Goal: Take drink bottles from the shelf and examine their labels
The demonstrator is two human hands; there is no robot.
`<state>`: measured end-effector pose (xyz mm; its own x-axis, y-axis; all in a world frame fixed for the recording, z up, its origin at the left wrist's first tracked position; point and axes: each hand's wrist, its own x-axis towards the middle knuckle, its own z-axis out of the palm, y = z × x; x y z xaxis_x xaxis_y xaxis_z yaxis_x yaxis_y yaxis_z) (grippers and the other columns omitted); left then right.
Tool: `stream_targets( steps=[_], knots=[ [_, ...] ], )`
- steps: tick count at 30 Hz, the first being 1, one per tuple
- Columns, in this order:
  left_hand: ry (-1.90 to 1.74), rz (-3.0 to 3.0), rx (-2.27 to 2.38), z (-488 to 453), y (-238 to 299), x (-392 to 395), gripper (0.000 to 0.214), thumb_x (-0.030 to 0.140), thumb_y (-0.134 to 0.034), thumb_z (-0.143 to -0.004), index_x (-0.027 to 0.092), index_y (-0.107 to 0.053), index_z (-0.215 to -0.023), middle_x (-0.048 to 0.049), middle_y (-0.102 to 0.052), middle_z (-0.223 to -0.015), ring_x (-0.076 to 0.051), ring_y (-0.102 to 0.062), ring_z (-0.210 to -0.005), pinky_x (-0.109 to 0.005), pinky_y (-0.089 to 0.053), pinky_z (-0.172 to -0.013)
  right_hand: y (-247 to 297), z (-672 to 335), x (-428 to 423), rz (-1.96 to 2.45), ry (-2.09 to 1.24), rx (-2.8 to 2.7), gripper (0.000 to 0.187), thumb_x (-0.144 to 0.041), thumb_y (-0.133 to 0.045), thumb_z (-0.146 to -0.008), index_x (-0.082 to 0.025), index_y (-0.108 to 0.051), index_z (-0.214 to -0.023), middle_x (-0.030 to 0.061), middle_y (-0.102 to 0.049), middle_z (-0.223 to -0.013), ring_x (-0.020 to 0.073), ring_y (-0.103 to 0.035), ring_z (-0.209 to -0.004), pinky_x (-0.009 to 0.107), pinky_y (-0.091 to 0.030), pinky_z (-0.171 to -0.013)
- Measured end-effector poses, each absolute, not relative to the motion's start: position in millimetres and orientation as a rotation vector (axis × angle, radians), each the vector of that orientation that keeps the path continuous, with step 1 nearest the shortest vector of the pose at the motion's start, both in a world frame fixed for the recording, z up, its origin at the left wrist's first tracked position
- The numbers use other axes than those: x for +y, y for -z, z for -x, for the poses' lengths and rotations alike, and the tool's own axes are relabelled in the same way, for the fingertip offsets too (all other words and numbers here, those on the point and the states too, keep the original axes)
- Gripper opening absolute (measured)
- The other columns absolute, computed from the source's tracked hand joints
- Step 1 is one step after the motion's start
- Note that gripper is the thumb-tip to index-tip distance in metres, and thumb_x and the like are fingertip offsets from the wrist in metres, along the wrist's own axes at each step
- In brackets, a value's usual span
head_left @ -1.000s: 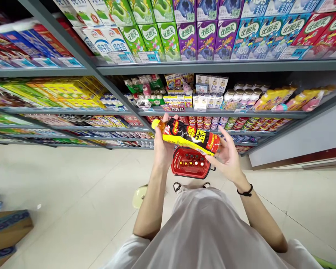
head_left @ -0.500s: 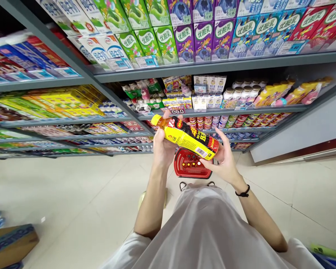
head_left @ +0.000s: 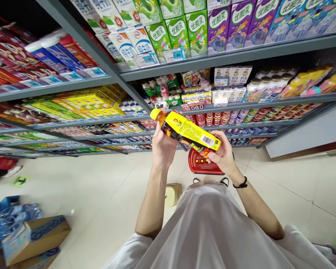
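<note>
I hold a drink bottle [head_left: 189, 133] sideways at chest height; it has a yellow cap, amber liquid and a yellow, black and red label with the barcode side up. My left hand [head_left: 162, 146] is wrapped round its neck end. My right hand [head_left: 223, 155] cups the base end, fingers curled under it. A red shopping basket [head_left: 204, 164] stands on the floor right below the bottle, in front of the shelves.
Grey store shelves [head_left: 229, 56] run across the back and left, packed with drink cartons, small bottles and cans. Cardboard boxes [head_left: 35, 237] and wrapped water packs lie on the tile floor at lower left. A yellow shoe [head_left: 173, 194] shows beneath me.
The bottle has been rolled in both hands, so the barcode side now faces up instead of the red and black front. My right fingers have closed under its base. The view shifted left.
</note>
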<state>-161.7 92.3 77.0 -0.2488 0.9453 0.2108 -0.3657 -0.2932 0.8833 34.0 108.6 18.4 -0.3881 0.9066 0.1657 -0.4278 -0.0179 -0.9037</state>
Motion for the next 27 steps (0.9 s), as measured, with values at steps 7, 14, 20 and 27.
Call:
stream_targets(
  steps=[7, 14, 20, 27],
  knots=[
    [-1.785, -1.001, 0.926, 210.6, -58.6, 80.3, 0.077, 0.069, -0.074, -0.085, 0.024, -0.059, -0.146, -0.0095, -0.058, -0.153, -0.034, -0.047, -0.150, -0.045, -0.041, -0.124, -12.0, 11.0, 79.8, 0.568, -1.669, -1.260, 0.090, -0.031, -0.102, -0.061, -0.030, -0.045, -0.131, 0.0068, -0.059, -0.135, 0.0204, -0.068, -0.112, 0.031, -0.062, -0.094],
    [-1.439, -1.048, 0.985, 235.9, -11.7, 91.9, 0.077, 0.064, -0.091, -0.070, 0.018, -0.062, -0.124, -0.0136, -0.073, -0.129, -0.033, -0.068, -0.126, -0.041, -0.060, -0.103, 4.0, -6.1, 69.4, 0.759, -1.508, -1.082, 0.063, -0.056, -0.091, -0.075, -0.027, -0.048, -0.110, 0.0003, -0.070, -0.086, 0.0170, -0.070, -0.066, 0.022, -0.053, -0.045],
    [-0.912, -1.024, 1.010, 240.4, 10.7, 109.1, 0.068, 0.070, -0.080, -0.080, 0.016, -0.062, -0.118, -0.0128, -0.077, -0.114, -0.028, -0.079, -0.094, -0.033, -0.065, -0.072, 8.7, -47.2, 76.8, 1.000, -1.558, -1.006, 0.061, -0.071, -0.081, -0.078, -0.023, -0.051, -0.102, -0.0036, -0.066, -0.062, 0.0128, -0.058, -0.039, 0.019, -0.039, -0.032],
    [-0.520, -0.977, 1.068, 193.9, 40.3, 129.0, 0.071, 0.079, -0.076, -0.077, 0.013, -0.061, -0.097, -0.0150, -0.079, -0.088, -0.026, -0.079, -0.077, -0.032, -0.063, -0.068, 58.0, -99.5, 100.3, 1.320, -1.706, -0.828, 0.073, -0.089, -0.062, -0.080, -0.018, -0.059, -0.092, 0.0026, -0.064, -0.055, 0.0139, -0.055, -0.038, 0.020, -0.036, -0.033]
  ],
)
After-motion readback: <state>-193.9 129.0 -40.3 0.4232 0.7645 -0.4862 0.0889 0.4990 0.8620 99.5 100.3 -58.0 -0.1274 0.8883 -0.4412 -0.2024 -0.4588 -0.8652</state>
